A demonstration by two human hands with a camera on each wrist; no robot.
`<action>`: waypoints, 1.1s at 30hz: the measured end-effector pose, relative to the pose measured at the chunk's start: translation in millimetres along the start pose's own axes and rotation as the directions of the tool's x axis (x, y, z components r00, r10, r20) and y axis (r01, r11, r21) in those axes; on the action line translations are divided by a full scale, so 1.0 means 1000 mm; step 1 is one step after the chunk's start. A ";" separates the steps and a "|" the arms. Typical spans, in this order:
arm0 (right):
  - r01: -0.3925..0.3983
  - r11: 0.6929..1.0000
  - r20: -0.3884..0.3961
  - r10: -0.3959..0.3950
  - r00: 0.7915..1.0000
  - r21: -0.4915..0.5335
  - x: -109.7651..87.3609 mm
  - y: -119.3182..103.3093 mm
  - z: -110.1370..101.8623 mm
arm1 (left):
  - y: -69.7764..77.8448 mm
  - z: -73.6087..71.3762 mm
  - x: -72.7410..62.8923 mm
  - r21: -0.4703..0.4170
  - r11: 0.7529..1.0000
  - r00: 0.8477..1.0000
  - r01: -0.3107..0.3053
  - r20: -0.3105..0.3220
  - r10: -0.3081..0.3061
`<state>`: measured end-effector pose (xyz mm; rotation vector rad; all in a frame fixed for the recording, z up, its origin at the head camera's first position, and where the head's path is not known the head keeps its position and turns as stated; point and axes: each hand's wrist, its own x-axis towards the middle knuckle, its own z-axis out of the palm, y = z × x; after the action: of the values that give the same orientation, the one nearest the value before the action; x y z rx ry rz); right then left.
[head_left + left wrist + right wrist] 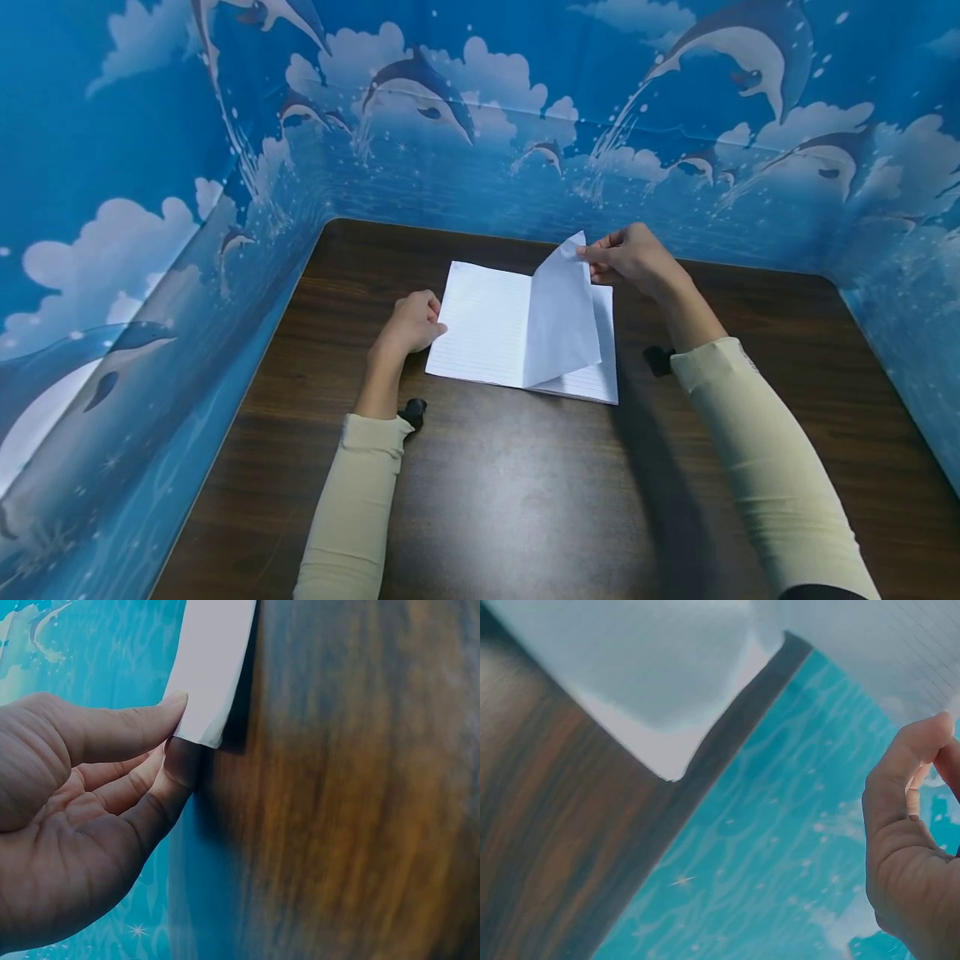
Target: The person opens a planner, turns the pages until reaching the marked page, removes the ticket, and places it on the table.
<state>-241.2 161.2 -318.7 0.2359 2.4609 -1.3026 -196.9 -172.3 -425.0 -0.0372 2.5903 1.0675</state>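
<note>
An open notebook (483, 321) with lined white pages lies on the brown wooden table. At its left edge my left hand (414, 323) pinches the pages between thumb and fingers; in the left wrist view the thumb (142, 727) lies on top of the paper's edge. My right hand (633, 258) pinches the upper corner of a single page (562, 317), which stands raised and curved over the right half. Below that page, part of the right-hand lined page (606, 333) shows. In the right wrist view the fingertips (934, 731) meet at the lifted sheet.
The table (510, 500) has rounded far corners. Blue curtains (465, 183) printed with dolphins and clouds surround it at the back and sides. A small black object sits at each wrist, by the left cuff (413, 412) and the right cuff (658, 360).
</note>
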 end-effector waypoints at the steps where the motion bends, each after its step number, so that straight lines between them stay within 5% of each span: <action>1: 0.003 1.000 0.005 -0.003 1.000 0.010 0.000 -0.004 0.002 | 0.001 0.000 0.000 -0.004 1.000 1.000 0.003 0.001 -0.003; 19: 0.033 0.973 0.148 -0.068 0.987 0.229 0.021 -0.055 0.065 | 0.004 0.000 -0.002 0.026 0.999 1.000 -0.018 -0.008 0.018; 33: 0.139 0.954 0.063 -0.161 0.985 0.264 0.041 -0.054 0.137 | 0.002 -0.001 0.002 0.020 0.999 0.999 -0.032 0.003 0.032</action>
<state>-265.0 17.2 -364.1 0.0553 2.2718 -1.6654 -199.6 -171.4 -423.3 0.0109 2.6077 1.0520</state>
